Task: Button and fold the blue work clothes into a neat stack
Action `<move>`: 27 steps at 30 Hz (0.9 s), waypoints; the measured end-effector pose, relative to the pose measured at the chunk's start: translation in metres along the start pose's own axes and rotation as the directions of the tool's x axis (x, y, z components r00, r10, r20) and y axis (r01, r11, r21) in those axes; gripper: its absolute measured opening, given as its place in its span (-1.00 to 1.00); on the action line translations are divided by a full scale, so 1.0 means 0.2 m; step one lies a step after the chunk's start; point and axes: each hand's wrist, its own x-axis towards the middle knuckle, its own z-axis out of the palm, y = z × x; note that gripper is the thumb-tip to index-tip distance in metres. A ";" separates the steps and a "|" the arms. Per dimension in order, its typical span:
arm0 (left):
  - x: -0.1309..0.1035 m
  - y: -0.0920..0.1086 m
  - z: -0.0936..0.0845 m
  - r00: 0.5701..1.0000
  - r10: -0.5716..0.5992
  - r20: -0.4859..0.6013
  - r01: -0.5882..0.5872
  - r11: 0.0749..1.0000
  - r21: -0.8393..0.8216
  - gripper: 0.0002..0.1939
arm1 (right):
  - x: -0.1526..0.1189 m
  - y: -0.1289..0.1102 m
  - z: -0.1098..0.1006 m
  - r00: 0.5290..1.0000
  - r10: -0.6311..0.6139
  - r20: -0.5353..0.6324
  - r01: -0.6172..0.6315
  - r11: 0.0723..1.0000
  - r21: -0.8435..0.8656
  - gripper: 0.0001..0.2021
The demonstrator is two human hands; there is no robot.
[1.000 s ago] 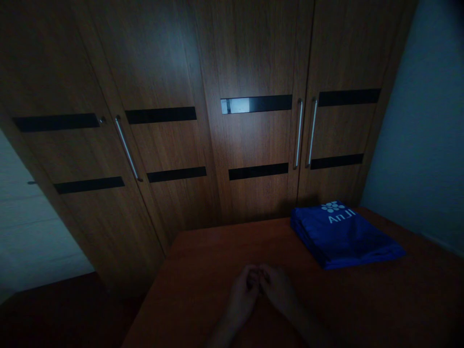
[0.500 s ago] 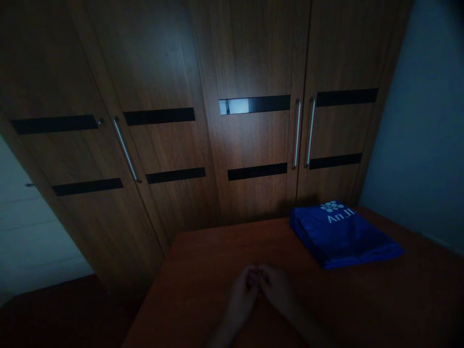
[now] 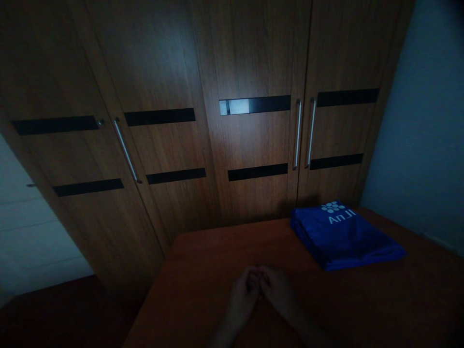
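My left hand and my right hand touch each other over the reddish-brown table, near its front middle. The fingers of both are curled and pressed together at the tips. Dim light and the overlapping fingers hide whether anything small is between them. Beyond my right hand, to the right, a folded blue fabric item with white dots and lettering lies on the table, touched by neither hand.
Behind the table stands a wooden wardrobe with dark strips and long metal handles. A bluish wall rises at the right. At the far left is a pale surface with horizontal lines.
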 end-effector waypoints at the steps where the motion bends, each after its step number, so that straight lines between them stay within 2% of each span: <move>1: 0.00 0.00 0.00 1.000 -0.003 0.002 0.003 1.000 -0.004 -0.71 | 0.00 0.00 0.00 1.000 -0.007 0.002 0.007 1.000 0.006 -0.73; 11: -0.01 0.01 0.00 1.000 0.020 -0.019 -0.019 1.000 0.013 -0.77 | 0.00 0.00 -0.01 1.000 -0.002 0.014 0.002 1.000 0.004 -0.75; 20: -0.02 0.02 -0.01 1.000 0.004 0.013 -0.004 1.000 0.000 -0.76 | 0.00 0.02 0.01 1.000 -0.025 0.013 0.024 1.000 0.009 -0.75; 27: -0.01 0.01 -0.01 1.000 -0.015 -0.010 0.015 0.999 0.042 -0.70 | 0.00 0.02 0.01 1.000 -0.019 0.010 0.019 1.000 0.019 -0.76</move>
